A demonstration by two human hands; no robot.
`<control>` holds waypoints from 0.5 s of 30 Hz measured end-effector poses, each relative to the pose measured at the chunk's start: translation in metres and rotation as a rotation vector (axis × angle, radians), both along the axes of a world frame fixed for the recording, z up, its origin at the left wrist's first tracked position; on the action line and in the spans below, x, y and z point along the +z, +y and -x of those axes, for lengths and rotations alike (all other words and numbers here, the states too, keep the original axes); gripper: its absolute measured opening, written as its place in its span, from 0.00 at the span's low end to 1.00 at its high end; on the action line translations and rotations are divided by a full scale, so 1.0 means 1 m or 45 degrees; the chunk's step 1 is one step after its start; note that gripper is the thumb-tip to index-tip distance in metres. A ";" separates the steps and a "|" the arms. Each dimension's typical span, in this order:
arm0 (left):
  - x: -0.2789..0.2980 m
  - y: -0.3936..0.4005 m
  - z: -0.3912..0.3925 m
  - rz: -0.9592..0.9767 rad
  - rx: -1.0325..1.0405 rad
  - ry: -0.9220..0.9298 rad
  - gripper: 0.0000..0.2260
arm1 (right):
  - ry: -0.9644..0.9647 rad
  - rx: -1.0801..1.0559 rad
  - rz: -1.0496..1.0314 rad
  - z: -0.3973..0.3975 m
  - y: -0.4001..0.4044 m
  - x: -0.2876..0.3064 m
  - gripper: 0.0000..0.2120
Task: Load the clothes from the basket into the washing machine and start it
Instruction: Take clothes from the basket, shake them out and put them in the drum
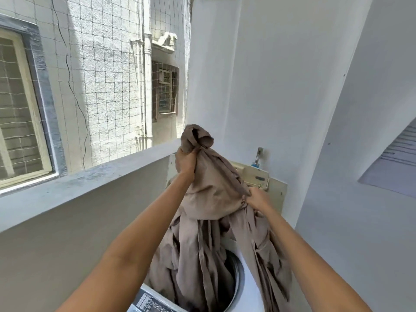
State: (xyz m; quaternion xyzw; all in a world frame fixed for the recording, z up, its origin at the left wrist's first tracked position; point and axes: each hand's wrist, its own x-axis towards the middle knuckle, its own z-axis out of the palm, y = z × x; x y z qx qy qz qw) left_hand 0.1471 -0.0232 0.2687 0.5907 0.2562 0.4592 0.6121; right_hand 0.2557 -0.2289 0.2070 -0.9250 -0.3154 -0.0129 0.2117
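At eleven o'clock of the drum, the left hand [185, 162] clenches the taupe cloth [211, 188] high; at two o'clock the right hand [257, 200] pinches a fold. The cloth hangs partly into the washing machine [248, 287] opening, partly over its right rim, so released now it could slide outside. Control panel [149, 304] print is unreadable.

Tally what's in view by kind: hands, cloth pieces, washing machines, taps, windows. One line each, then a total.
Hands: 2, left hand and right hand, both gripping the cloth
Brown cloth: 1 bundle; separate pieces cannot be told
Washing machine: 1
Tap: 1
Windows: 2, near window, far window
Total: 7
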 end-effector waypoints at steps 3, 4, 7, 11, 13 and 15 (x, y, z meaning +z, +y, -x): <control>0.001 0.024 0.015 -0.135 0.026 0.121 0.12 | -0.034 -0.067 -0.265 0.007 0.007 0.049 0.06; -0.001 0.035 0.020 -0.181 0.008 0.221 0.16 | -0.056 -0.064 -0.348 0.009 0.010 0.069 0.08; -0.012 0.055 0.031 -0.048 -0.087 0.394 0.35 | -0.153 0.004 -0.571 0.024 0.031 0.135 0.09; -0.017 0.044 0.038 -0.068 -0.286 0.611 0.25 | -0.155 0.142 -0.874 0.051 0.072 0.195 0.12; -0.017 0.035 0.048 -0.088 -0.501 0.744 0.17 | -0.139 0.135 -0.902 0.058 0.087 0.205 0.13; -0.026 0.037 0.057 -0.124 -0.674 1.030 0.21 | -0.135 0.101 -0.841 0.059 0.095 0.203 0.14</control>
